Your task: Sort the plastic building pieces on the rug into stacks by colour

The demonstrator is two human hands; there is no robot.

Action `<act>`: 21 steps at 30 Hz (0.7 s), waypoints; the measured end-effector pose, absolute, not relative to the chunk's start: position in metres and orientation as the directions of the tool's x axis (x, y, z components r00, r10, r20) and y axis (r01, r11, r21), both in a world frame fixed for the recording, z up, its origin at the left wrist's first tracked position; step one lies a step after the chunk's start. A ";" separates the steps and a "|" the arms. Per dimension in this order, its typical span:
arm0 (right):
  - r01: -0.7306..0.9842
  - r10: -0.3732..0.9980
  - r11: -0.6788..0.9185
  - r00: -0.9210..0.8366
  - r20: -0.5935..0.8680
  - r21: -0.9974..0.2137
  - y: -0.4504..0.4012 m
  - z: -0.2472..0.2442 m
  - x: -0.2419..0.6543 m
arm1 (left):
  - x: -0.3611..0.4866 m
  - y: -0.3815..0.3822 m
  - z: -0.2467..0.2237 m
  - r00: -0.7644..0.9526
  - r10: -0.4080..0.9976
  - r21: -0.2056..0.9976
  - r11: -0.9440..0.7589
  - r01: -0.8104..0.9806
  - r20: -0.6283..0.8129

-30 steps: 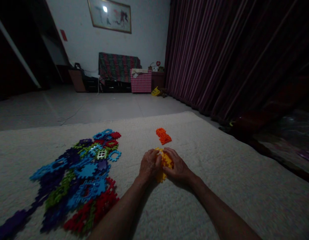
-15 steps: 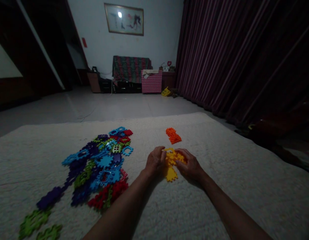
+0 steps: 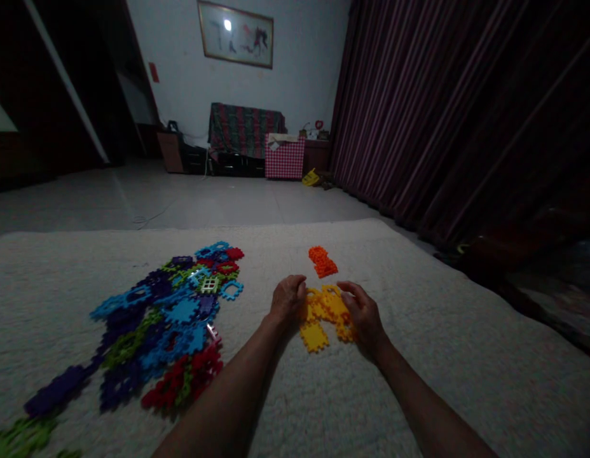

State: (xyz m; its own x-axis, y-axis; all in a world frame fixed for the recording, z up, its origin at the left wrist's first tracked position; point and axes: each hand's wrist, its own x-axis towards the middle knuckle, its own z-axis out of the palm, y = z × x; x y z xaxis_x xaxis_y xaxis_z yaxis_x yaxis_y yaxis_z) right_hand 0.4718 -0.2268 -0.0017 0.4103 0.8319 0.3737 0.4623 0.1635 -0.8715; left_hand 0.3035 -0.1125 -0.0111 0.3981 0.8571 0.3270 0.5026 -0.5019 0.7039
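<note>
Several yellow toothed pieces (image 3: 323, 304) lie in a small cluster on the pale quilted mat (image 3: 419, 305). At their left edge is my left hand (image 3: 288, 298), its fingers curled against the yellow pieces; what its fingertips hold, if anything, is hidden. On the cluster's right side my right hand (image 3: 364, 315) has its thumb and fingers apart, touching the pieces. One flat yellow square (image 3: 315, 337) lies nearest to me, between my wrists. Beyond the cluster sits a short stack of orange pieces (image 3: 322, 261).
To the left spreads a large pile of blue, purple, green and red pieces (image 3: 183, 312). Past the mat are a tiled floor (image 3: 238, 203), a cabinet with a checked cloth (image 3: 284, 159) and dark purple curtains (image 3: 409, 114) on the right.
The yellow pieces between my hands are more spread out. My right hand's fingers have opened and lifted somewhat. The whole view has shifted slightly.
</note>
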 end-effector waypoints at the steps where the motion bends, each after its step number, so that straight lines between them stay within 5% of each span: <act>1: 0.401 0.804 0.117 0.499 0.323 -0.909 -0.226 -0.003 0.475 | 0.302 -0.112 -0.011 0.405 0.859 0.720 -0.492 0.489 0.312; 5: 0.312 0.779 0.038 0.586 0.224 -0.949 -0.222 -0.007 0.487 | 0.299 -0.111 -0.009 0.453 0.853 0.733 -0.479 0.484 0.259; 11: 0.659 0.901 0.039 0.302 0.311 -0.751 -0.226 0.007 0.483 | 0.301 -0.110 -0.009 0.462 0.843 0.716 -0.500 0.486 0.275; 21: 0.821 0.907 -0.028 0.260 0.330 -0.570 -0.217 0.004 0.476 | 0.300 -0.112 -0.005 0.446 0.857 0.724 -0.478 0.497 0.260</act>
